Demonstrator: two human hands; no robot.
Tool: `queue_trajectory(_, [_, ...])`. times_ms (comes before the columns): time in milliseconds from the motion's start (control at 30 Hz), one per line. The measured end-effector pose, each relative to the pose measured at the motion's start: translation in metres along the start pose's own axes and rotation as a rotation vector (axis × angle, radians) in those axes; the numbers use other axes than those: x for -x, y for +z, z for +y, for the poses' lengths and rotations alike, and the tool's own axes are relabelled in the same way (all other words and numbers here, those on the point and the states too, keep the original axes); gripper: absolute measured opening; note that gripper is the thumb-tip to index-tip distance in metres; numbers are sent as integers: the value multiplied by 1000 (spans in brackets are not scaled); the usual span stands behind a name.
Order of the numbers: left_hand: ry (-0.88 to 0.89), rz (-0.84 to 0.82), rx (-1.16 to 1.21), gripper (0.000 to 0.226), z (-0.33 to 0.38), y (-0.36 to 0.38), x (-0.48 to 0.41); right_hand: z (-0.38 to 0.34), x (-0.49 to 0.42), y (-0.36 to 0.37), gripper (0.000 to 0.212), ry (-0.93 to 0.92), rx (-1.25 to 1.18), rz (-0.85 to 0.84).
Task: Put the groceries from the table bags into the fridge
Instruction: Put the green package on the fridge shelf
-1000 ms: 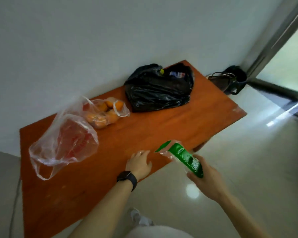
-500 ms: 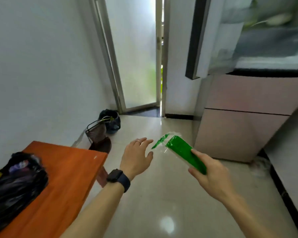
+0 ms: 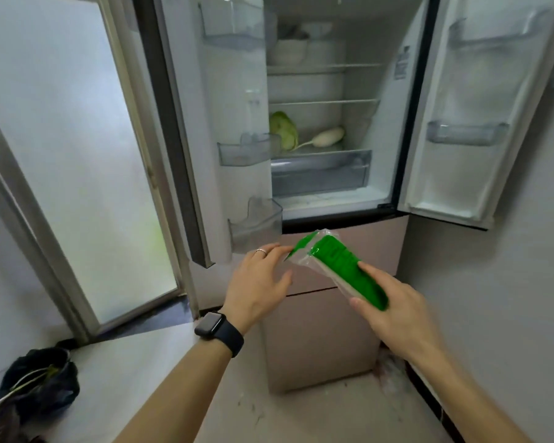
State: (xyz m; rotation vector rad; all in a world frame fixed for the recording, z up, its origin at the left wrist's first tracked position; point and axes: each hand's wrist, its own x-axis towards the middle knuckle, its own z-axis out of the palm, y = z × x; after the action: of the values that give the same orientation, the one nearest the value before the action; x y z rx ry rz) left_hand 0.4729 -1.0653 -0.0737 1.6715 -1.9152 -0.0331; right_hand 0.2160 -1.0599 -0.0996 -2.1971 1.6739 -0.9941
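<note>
My right hand (image 3: pixel 394 302) grips a long green packet (image 3: pixel 336 260) in clear wrap, held tilted in front of the fridge's lower drawers. My left hand (image 3: pixel 258 282), with a ring and a black watch, is spread open just left of the packet's top end, fingertips near its loose wrap. The fridge (image 3: pixel 320 100) stands ahead with both upper doors open. A cabbage (image 3: pixel 283 129) and a white radish (image 3: pixel 325 137) lie on its lowest shelf, above a clear drawer (image 3: pixel 320 174). White containers sit on the top shelf.
The left fridge door (image 3: pixel 237 123) carries clear bins and reaches toward my left hand. The right door (image 3: pixel 480 107) swings out toward a wall. A frosted glass door (image 3: pixel 68 155) is at left. A dark bag (image 3: pixel 42 385) lies on the floor, bottom left.
My view has swung from the orange table and its bags round to the open fridge. Both hands keep their pose, the right one still holding the green packet.
</note>
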Motion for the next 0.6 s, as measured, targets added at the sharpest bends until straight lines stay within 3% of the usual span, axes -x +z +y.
queue_trajectory(333, [96,13,-52,45,10,54,-217,80,-179,-28,63,87,89,91])
queue_trajectory(600, [66,115,-140,46,32,84,-384,141,-354,-51,64,-63,69,97])
